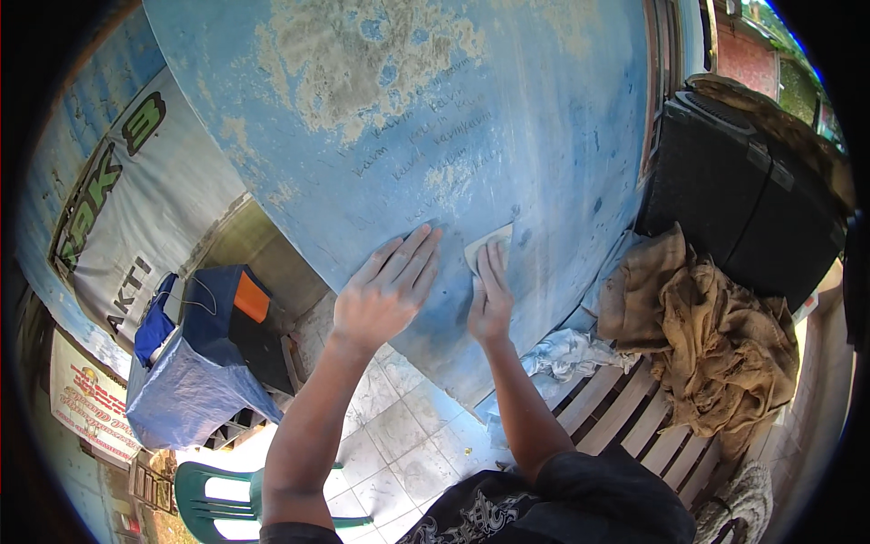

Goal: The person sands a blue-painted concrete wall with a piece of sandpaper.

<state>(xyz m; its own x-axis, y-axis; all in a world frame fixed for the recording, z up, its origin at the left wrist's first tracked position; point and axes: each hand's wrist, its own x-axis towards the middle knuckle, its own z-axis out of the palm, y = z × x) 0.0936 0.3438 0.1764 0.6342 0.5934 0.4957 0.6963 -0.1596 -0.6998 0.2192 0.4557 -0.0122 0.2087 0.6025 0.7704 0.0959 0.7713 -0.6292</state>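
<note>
In front of me stands a blue painted wall [308, 172] with worn, pale patches and handwriting on it. My left hand [385, 290] lies against its surface, fingers stretched out and close together; nothing shows in it, though what is beneath the palm is hidden. To its right, my right hand [491, 295] presses a pale, stiff sheet [498, 238], perhaps sandpaper, against the wall. The sheet's upper corner sticks out past the fingertips. Dusty white powder coats the fingers of both hands.
Brown burlap [698, 335] lies heaped on a slatted wooden bench [598, 390] at right, beside a large black box [716, 181]. At left are a blue tarp-covered stack [199, 381], a hanging banner [154, 172] and a green plastic chair [195, 490]. Coiled rope [748, 499] sits lower right.
</note>
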